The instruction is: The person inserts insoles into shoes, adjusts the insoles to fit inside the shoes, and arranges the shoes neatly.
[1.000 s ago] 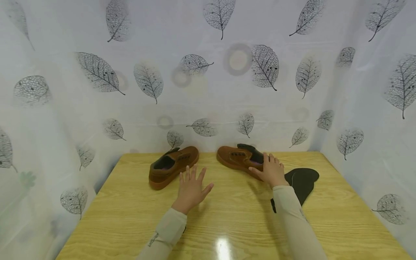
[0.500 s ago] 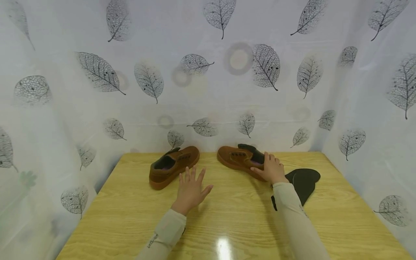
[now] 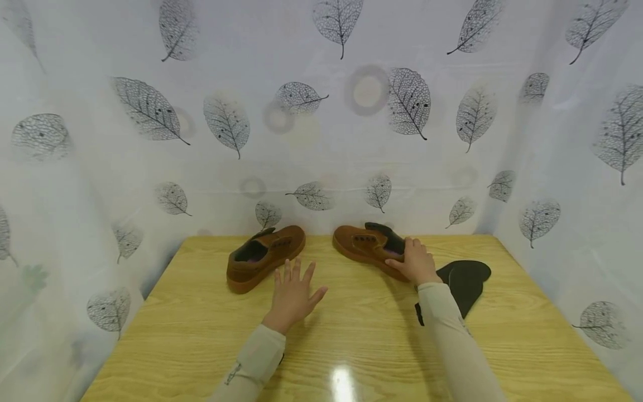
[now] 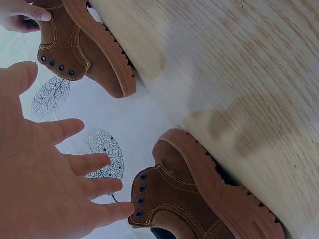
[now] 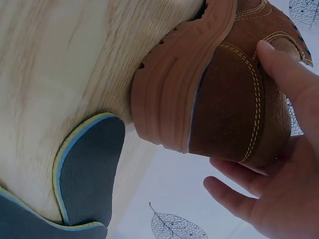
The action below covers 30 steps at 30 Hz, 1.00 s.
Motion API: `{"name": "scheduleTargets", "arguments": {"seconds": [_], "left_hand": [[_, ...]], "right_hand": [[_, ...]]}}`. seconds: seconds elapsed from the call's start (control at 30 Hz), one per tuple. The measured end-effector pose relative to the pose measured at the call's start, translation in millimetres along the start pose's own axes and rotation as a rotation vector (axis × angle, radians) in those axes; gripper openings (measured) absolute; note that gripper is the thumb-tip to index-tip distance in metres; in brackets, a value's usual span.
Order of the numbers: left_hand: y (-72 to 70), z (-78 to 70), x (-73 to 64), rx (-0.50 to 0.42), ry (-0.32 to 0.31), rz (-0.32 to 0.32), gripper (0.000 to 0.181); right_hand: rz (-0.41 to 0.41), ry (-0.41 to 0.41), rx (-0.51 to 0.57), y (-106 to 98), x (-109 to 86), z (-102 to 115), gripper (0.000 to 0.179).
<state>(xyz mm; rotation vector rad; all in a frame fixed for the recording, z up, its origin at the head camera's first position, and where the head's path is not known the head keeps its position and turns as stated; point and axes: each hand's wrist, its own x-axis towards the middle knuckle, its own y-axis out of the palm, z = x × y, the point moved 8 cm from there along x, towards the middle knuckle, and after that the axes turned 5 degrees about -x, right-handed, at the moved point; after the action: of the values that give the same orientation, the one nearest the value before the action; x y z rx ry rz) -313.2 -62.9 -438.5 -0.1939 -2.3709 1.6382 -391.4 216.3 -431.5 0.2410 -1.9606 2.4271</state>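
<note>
On the right of the head view, my right hand (image 3: 419, 262) grips the heel collar of a brown shoe (image 3: 359, 245). In the right wrist view, its thumb lies on the near side of that shoe (image 5: 224, 104), with the other fingers at the heel and partly hidden. My left hand (image 3: 291, 298) is spread with straight fingers and holds nothing. Near its fingertips stands a matching brown shoe (image 3: 266, 257), toe pointing to the back. Both shoes show eyelets without laces. Whether the left fingers touch their shoe, I cannot tell.
Dark insoles (image 3: 467, 282) with blue and yellow edges lie overlapping on the wooden table (image 3: 351, 335), right of the right hand and partly behind the forearm. A white curtain (image 3: 321, 145) with leaf prints hangs behind the table and along both sides.
</note>
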Motion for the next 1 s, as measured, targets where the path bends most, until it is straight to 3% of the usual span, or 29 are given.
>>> {"name": "scheduleTargets", "arguments": {"seconds": [0.4,0.8,1.0], "left_hand": [[2.8,1.4,-0.5,-0.01,-0.009,0.014,0.068],[3.1,-0.4,-0.8,-0.023,-0.003,0.016,0.068],[6.4,-2.0,0.2,-0.022,0.002,0.027,0.068]], "right_hand": [[0.007,-0.01,0.043,-5,-9.7,7,0.079],[0.095,0.002,0.123,-7,-19.0,13,0.076],[0.09,-0.017,0.17,-13,-25.9,19,0.058]]}}
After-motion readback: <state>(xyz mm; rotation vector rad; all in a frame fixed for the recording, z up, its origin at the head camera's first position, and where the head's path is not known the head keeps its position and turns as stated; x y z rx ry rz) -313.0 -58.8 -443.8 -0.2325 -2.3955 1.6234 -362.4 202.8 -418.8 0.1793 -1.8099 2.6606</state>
